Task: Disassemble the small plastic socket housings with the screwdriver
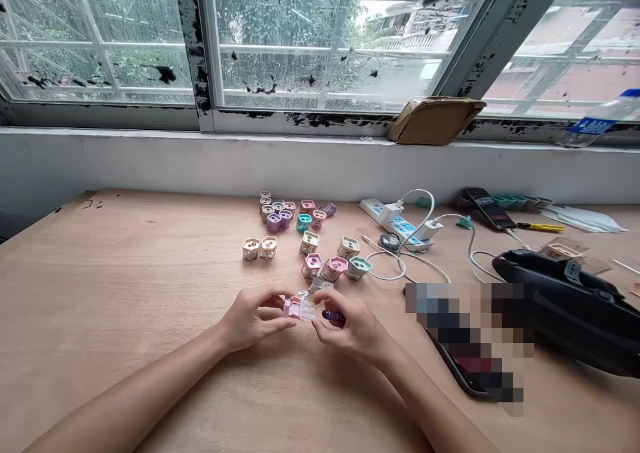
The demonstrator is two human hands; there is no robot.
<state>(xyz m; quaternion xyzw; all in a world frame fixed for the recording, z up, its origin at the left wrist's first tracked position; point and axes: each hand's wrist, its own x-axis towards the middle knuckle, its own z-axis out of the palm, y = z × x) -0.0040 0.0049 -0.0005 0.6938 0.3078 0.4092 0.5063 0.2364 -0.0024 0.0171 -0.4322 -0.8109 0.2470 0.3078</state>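
Between the fingertips of both hands is a small pink-and-clear plastic case (pixel 300 308), which looks like a pencil sharpener lying on its side. My left hand (pixel 255 318) pinches its pink end. At the clear end, my right hand (pixel 350 325) has its thumb and forefinger closed on the plastic. Tucked in the right palm is a short dark purple stick-like thing (pixel 333 316), its kind unclear. Just beyond the fingers lie a clear plastic piece (pixel 320 284) and some tiny pale bits (pixel 303 294). Close behind stand pink (pixel 334 267) and mint (pixel 359 267) two-holed sharpeners.
Several more sharpeners (pixel 269 247) stand toward the wall. On the right are a power strip (pixel 400 225) with white cables, a phone (pixel 487 208), a yellow-handled tool (pixel 545 227), a black bag-like case (pixel 565 306) and another, partly blurred phone (pixel 457 366).
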